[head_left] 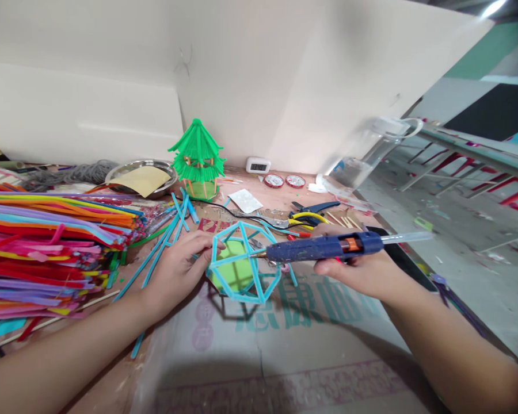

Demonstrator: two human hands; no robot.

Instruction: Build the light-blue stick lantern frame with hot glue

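My left hand [185, 267] grips the left side of a light blue frame [252, 264] built from pipe-cleaner strips, with a yellow-green panel [233, 267] at its base. The frame is tilted, its open ribs facing right. In my right hand [349, 264] is a dark blue hot glue gun [315, 248] with a clear glue stick poking out of its back. The gun points left, and its nozzle tip is at a joint of the frame; whether it touches I cannot tell. Loose blue strips [157, 259] lie beside my left hand.
Bundles of coloured pipe cleaners [56, 247] fill the left side. Behind stand a green model pavilion [198, 161], a metal bowl [142, 175] and a small digital clock [258, 165]. Pliers [308, 218] lie behind the glue gun; a clear water bottle [366, 152] stands at the right edge.
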